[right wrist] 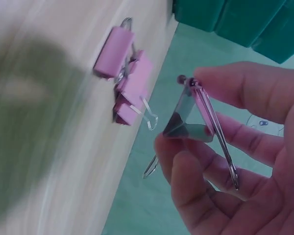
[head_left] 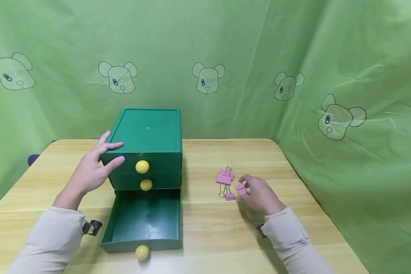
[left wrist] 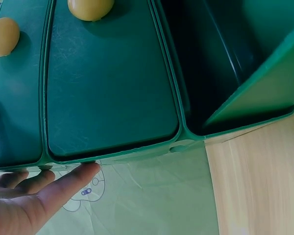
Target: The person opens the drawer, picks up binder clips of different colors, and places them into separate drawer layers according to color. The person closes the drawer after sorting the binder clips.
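Right hand (head_left: 261, 196) pinching pink binder clip (head_left: 241, 189) beside other clips (head_left: 225, 179) on wooden table (head_left: 219, 236); left hand (head_left: 90, 168) resting straight-fingered against green cabinet (head_left: 147, 131), bottom drawer (head_left: 147, 215) standing open. Picking-up step seemingly underway; next move likely calling for steady pinch, lifting clip clear of cluster. Blurred wrist view leaving clip's clearance over tabletop uncertain.

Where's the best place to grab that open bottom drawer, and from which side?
I'd take the bottom drawer by its yellow knob, coming from the front: the knob is round and juts forward, so it should be easy to grasp.
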The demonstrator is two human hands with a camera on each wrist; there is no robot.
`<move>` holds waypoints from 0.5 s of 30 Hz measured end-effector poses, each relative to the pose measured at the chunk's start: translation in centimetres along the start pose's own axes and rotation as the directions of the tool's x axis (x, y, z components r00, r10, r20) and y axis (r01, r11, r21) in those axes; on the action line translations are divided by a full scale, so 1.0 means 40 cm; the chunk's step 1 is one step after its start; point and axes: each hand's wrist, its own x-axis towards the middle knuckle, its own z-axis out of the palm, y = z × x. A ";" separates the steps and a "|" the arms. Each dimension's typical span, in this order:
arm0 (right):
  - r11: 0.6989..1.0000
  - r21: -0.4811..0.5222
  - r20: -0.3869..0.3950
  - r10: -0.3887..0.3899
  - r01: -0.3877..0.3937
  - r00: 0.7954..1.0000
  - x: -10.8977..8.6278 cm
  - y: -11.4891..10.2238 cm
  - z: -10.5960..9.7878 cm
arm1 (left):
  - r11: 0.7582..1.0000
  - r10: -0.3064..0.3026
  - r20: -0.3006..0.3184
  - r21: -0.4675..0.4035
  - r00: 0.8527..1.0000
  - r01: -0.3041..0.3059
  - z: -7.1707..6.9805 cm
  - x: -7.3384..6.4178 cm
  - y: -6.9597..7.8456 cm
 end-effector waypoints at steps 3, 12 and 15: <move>1.000 0.007 -0.006 -0.026 0.026 1.000 -0.001 -0.014 0.000 | 1.000 0.001 -0.003 -0.004 1.000 -0.001 0.001 -0.001 -0.002; 0.999 0.028 -0.016 -0.037 0.037 0.999 -0.002 -0.055 0.001 | 1.000 0.011 -0.010 -0.008 1.000 -0.011 0.002 0.001 -0.003; 0.998 0.035 -0.016 -0.057 0.058 0.998 -0.002 -0.067 0.002 | 1.000 0.009 -0.007 -0.007 1.000 -0.009 0.001 0.002 -0.003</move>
